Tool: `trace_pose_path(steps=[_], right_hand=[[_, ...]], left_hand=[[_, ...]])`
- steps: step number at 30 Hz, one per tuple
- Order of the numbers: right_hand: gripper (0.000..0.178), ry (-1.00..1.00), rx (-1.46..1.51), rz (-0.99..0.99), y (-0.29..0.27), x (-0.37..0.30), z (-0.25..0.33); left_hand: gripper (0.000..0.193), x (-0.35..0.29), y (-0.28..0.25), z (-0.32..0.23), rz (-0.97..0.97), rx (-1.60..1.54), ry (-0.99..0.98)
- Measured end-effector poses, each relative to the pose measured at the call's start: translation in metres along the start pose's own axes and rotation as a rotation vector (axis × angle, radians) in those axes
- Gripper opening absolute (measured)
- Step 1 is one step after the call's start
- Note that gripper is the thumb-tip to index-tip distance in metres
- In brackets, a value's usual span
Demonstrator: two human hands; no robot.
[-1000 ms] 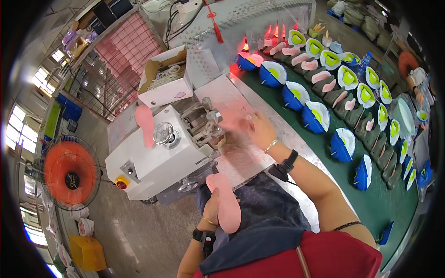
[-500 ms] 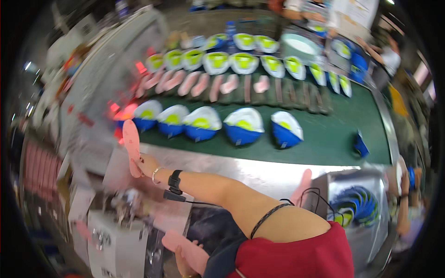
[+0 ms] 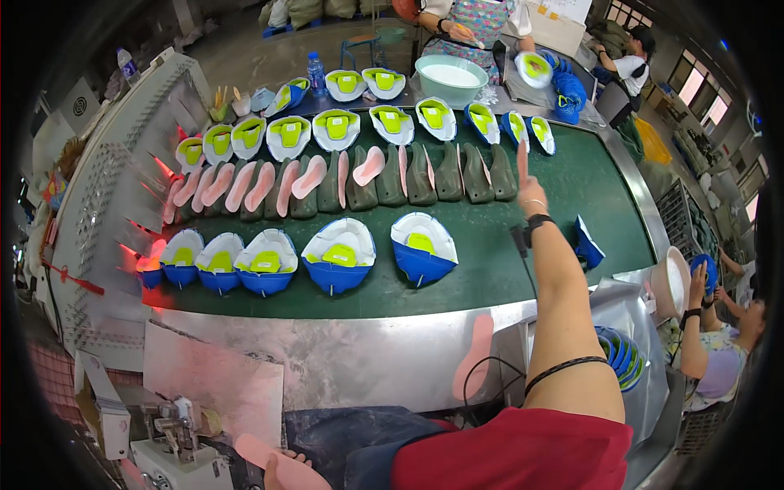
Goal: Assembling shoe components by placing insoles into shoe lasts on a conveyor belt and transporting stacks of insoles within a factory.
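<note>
My right hand (image 3: 531, 193) reaches across the green belt to the right end of a row of dark shoe lasts (image 3: 449, 175). Its fingers are closed on a slim pink insole (image 3: 523, 158), seen nearly edge-on beside the last shoe last. Pink insoles (image 3: 259, 186) lie on or between many of the lasts. Low at the left, my left hand (image 3: 287, 472) is closed around another pink insole (image 3: 255, 451), partly cut off by the frame's edge. Blue-and-white shoe uppers (image 3: 340, 253) with lime linings stand along the near side of the belt; more uppers (image 3: 336, 131) line its far side.
A loose pink insole (image 3: 474, 357) lies on the metal ledge (image 3: 392, 343). Stacked uppers (image 3: 622, 358) sit at my right. Opposite, a co-worker (image 3: 469, 33) stands by a basin (image 3: 451, 75); another person's hands hold a blue piece (image 3: 704, 273). A small machine (image 3: 180, 449) stands lower left.
My right hand has swung from the far left, where it held up an insole, to the right end of the lasts. The view has shifted; my left hand still holds its insole.
</note>
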State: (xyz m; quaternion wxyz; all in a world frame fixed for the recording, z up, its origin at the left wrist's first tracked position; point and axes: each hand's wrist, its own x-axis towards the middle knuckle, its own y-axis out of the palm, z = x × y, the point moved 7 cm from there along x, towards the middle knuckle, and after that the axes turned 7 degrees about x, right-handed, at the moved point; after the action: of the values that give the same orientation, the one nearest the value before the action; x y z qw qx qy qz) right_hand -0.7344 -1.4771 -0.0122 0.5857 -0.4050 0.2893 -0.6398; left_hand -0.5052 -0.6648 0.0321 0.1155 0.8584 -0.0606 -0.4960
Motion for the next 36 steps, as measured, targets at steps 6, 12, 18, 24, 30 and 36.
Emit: trace_pose_path(steps=[6, 12, 18, 24, 30, 36], right_hand=[[0.026, 0.011, -0.053, 0.106, 0.022, 0.031, -0.049], [0.026, -0.172, 0.094, -0.099, 0.04, -0.004, 0.032], [0.021, -0.589, 0.747, 0.801, 0.085, -0.271, 0.256], [0.04, -0.697, 0.822, 2.042, 0.044, -0.665, 0.343], [0.047, -0.295, 0.766, 1.844, 0.042, -0.699, 0.386], [0.03, -1.076, 0.534, 1.127, 0.066, -0.617, 0.428]], left_hand=[[0.037, 0.026, -0.029, 0.018, -0.05, -0.017, 0.003], [0.05, 0.006, -0.004, 0.007, -0.014, 0.153, 0.173], [0.055, 0.059, -0.064, 0.01, 0.273, 0.006, 0.065], [0.03, 0.037, -0.046, -0.065, -0.004, 1.281, 1.117], [0.039, 0.033, -0.076, -0.113, -0.262, 0.999, 1.246], [0.018, -0.123, -0.114, -0.256, -0.426, 0.899, 1.08]])
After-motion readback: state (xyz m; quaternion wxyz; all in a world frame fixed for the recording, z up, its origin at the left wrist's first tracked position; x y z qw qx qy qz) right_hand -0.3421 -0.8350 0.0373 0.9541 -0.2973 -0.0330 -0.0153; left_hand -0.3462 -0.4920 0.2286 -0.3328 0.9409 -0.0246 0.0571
